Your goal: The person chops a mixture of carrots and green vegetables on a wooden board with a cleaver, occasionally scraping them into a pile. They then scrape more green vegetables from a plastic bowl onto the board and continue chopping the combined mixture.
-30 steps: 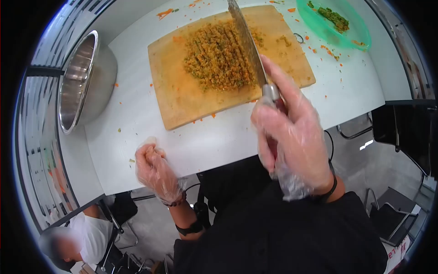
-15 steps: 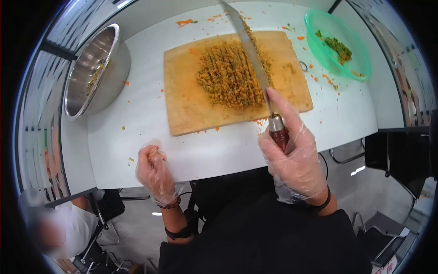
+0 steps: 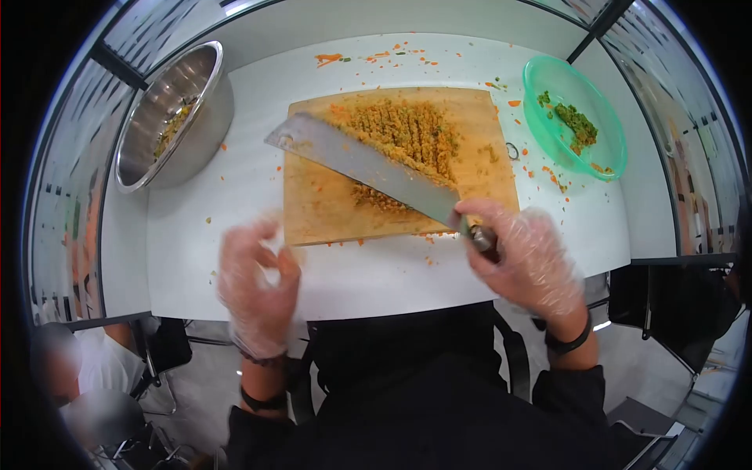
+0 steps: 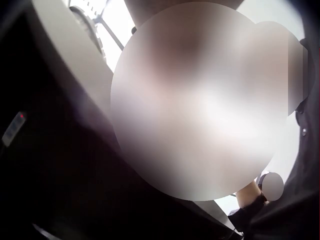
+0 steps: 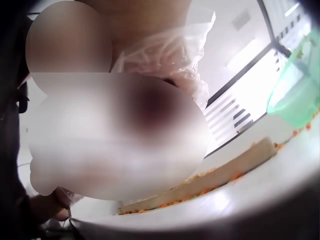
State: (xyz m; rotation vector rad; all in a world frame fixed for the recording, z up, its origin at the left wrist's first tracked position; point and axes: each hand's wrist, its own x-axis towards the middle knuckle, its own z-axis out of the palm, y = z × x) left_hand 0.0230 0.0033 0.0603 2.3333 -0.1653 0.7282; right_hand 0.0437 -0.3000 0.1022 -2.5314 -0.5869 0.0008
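Observation:
In the head view the right hand (image 3: pixel 533 262), in a clear plastic glove, grips the dark handle of a broad knife (image 3: pixel 356 163). Its blade slants up and left across the orange-green chopped mixture (image 3: pixel 411 129) on the wooden board (image 3: pixel 313 223), with mixture on both sides and the tip near the board's left edge. The gloved left hand (image 3: pixel 258 290), slightly blurred, is just off the board's lower left corner. Its fingers are loosely bent, with a gap between thumb and fingers, holding nothing visible. Both wrist views are largely masked; the right one shows the board's side (image 5: pixel 200 185).
A steel bowl (image 3: pixel 215 129) with some scraps inside leans at the left. At the right is a green plastic bowl (image 3: pixel 611 133) holding green chopped bits. Carrot crumbs and a small ring (image 3: pixel 512 150) lie on the white table (image 3: pixel 392 286). A person (image 3: pixel 106 364) is at lower left.
The blade has swung leftward from nearly upright to a slant over the mixture. The left hand's fingers have loosened from a tighter curl. The head view has shifted, placing the board lower.

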